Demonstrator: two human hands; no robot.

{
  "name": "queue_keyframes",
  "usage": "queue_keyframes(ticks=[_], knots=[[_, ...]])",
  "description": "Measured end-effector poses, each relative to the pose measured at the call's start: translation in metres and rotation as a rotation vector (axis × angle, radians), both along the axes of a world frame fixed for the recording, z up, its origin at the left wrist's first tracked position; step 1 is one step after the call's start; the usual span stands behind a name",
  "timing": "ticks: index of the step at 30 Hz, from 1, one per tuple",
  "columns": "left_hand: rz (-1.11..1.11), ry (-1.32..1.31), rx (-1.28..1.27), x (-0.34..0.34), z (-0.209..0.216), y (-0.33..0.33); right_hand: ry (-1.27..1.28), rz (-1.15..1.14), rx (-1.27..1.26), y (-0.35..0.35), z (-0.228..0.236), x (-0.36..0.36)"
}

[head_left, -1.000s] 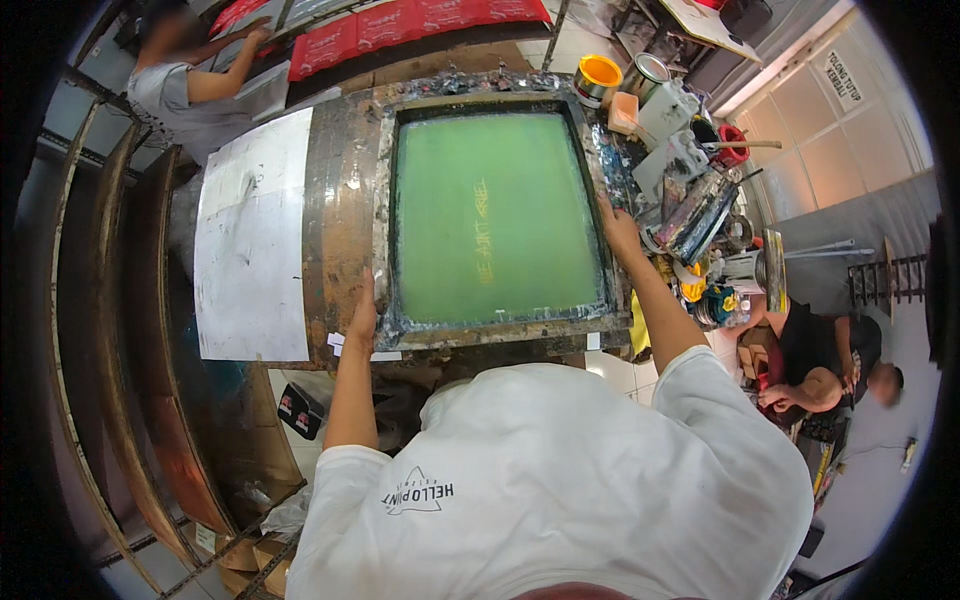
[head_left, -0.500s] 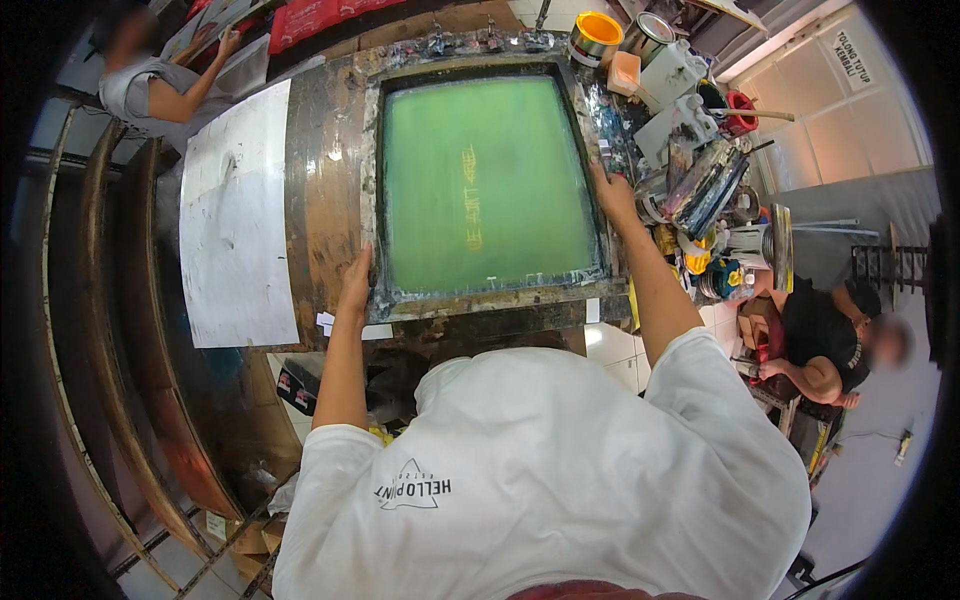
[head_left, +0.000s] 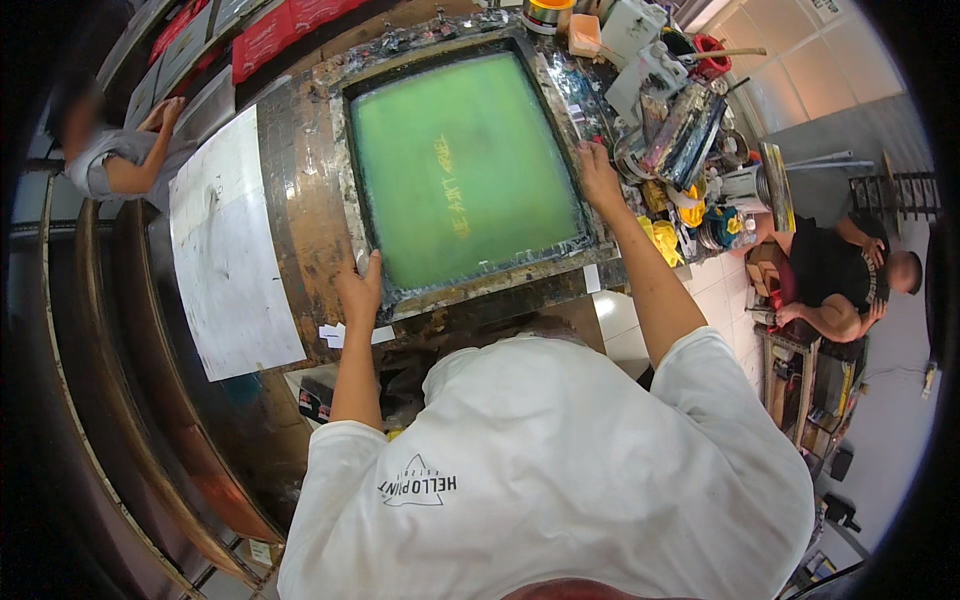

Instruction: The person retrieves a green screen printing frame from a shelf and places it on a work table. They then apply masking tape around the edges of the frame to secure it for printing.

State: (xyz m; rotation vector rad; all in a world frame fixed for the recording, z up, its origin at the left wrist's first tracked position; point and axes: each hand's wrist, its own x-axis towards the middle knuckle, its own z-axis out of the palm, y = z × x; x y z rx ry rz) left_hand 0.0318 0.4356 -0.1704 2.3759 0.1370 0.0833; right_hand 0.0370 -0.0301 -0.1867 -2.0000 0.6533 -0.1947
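Note:
A screen printing frame (head_left: pixel 480 294) with green mesh (head_left: pixel 460 170) lies on the dark worktable in front of me. Faint yellowish lettering runs down the mesh. At the frame's lower left edge, my left hand (head_left: pixel 360 290) is closed, with a pale patch showing between thumb and fingers. My right hand (head_left: pixel 600 182) grips the right side of the frame, its fingers partly hidden. Left of the frame, a large white sheet (head_left: pixel 230 240) covers part of the brown, stained tabletop (head_left: pixel 300 190). Small white paper pieces (head_left: pixel 345 335) lie just below my left hand.
Paint cans, including an orange-yellow one (head_left: pixel 548 14), white jugs (head_left: pixel 650 75), a red pot (head_left: pixel 710 58) and stained squeegees (head_left: pixel 690 135) crowd the right. Curved racks (head_left: pixel 110 400) stand at left. One person (head_left: pixel 130 165) is at far left, another (head_left: pixel 840 280) sits at right.
The view has shifted, and the frame now appears more tilted, its right side higher. My left hand's fingers have bent around the edge. The person at right has changed arm position.

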Motion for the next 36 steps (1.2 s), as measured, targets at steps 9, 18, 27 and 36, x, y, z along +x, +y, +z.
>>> queue_keyframes(ticks=[9, 18, 27, 36], knots=[[-0.026, 0.114, 0.221, -0.001, -0.005, -0.003, -0.226, 0.292, -0.429, 0.044, 0.025, -0.126], [-0.089, 0.025, 0.191, 0.005, -0.041, 0.006, -0.018, 0.285, -0.360, 0.039, 0.022, -0.255], [-0.062, 0.106, 0.383, 0.006, -0.043, 0.002, 0.206, 0.130, -0.394, -0.029, 0.018, -0.273], [0.022, 0.238, 0.531, 0.008, -0.052, 0.005, -0.181, -0.178, -0.802, -0.100, 0.033, -0.199]])
